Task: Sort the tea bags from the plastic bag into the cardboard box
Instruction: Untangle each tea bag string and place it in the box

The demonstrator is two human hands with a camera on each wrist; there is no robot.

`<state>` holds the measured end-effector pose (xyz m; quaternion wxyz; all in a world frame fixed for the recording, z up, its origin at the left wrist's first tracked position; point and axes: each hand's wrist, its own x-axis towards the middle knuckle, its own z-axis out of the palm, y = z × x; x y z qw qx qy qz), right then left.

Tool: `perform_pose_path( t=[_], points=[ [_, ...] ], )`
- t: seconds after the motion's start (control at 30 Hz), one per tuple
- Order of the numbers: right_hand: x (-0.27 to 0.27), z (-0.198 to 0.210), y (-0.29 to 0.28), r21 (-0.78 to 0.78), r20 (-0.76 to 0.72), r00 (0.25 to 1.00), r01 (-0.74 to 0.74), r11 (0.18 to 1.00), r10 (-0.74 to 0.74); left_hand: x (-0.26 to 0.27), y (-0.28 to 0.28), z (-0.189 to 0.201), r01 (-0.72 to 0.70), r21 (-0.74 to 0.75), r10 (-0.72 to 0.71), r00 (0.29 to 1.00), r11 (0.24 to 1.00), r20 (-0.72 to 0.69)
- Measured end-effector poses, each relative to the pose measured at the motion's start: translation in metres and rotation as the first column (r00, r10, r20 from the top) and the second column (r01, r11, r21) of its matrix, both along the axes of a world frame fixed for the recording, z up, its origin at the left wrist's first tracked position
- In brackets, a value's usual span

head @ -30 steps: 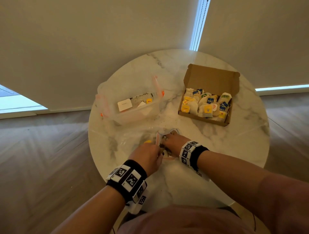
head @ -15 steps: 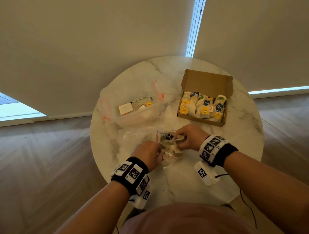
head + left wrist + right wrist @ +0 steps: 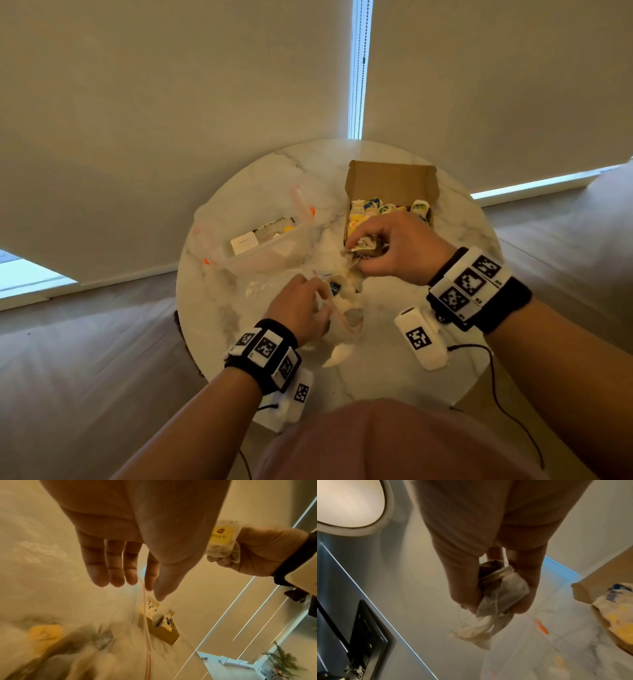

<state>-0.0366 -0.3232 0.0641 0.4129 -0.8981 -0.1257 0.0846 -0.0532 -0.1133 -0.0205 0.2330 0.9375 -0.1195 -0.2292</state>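
A clear plastic bag (image 3: 345,324) with a pink zip rim lies on the round marble table (image 3: 394,370). My left hand (image 3: 317,305) pinches its rim, thumb against forefinger (image 3: 150,580). A blue-tagged tea bag (image 3: 335,287) and others show in the bag's mouth. My right hand (image 3: 358,251) grips a bunch of tea bags (image 3: 503,588), one with a yellow tag (image 3: 221,537), above the front edge of the open cardboard box (image 3: 390,180). Several tea bags (image 3: 376,207) with blue, yellow and green tags lie packed in the box.
A clear plastic tub (image 3: 263,246) with orange clips stands left of the box, a white card inside it. Window blinds hang close behind the table. Wood floor surrounds the table on both sides.
My right hand has lifted tea bags out of the plastic bag's mouth and carried them away from me to the box's front edge. The left hand stays on the bag's rim.
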Motion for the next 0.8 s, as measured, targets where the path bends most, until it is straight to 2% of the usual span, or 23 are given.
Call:
perform_pose_path(
  t=[0.1, 0.2, 0.3, 0.43, 0.53, 0.6, 0.67, 0.73, 0.8],
  points=[
    [-0.001, 0.014, -0.002, 0.036, 0.041, 0.999, 0.006, 0.999, -0.008, 0.006, -0.007, 0.007, -0.029, -0.093, 0.032, 0.999, 0.995, 0.031],
    [-0.002, 0.022, 0.000, 0.062, 0.059, 0.998, -0.004, 0.998, 0.001, 0.013, -0.020, 0.017, 0.004, -0.171, -0.008, 1.000, 0.985, -0.023],
    [-0.004, 0.031, 0.003, 0.076, 0.083, 0.996, -0.018, 0.997, 0.012, 0.021, -0.034, 0.019, 0.046, -0.274, -0.046, 0.999, 0.961, 0.007],
    [-0.005, 0.049, 0.006, 0.097, 0.147, 0.989, -0.036, 0.995, 0.022, 0.029, -0.040, 0.014, -0.068, -0.215, 0.061, 0.997, 0.974, -0.036],
    [-0.003, 0.065, 0.006, 0.120, 0.181, 0.984, -0.016, 0.993, -0.006, 0.033, -0.037, 0.015, -0.171, -0.304, 0.170, 0.985, 0.937, -0.032],
    [-0.002, 0.069, 0.003, 0.115, 0.183, 0.983, 0.007, 0.993, -0.028, 0.032, -0.033, 0.017, -0.238, -0.438, 0.215, 0.971, 0.867, -0.101],
    [0.000, 0.067, 0.002, 0.087, 0.197, 0.979, 0.026, 0.996, -0.042, 0.026, -0.032, 0.027, -0.365, -0.570, 0.243, 0.929, 0.737, -0.280],
    [0.000, 0.059, 0.002, 0.052, 0.212, 0.976, 0.039, 0.998, -0.049, 0.021, -0.032, 0.035, -0.465, -0.653, 0.202, 0.876, 0.598, -0.438],
    [-0.002, 0.050, 0.002, 0.062, 0.171, 0.984, 0.039, 0.997, -0.049, 0.018, -0.032, 0.042, -0.528, -0.697, 0.154, 0.836, 0.485, -0.527]
  ],
)
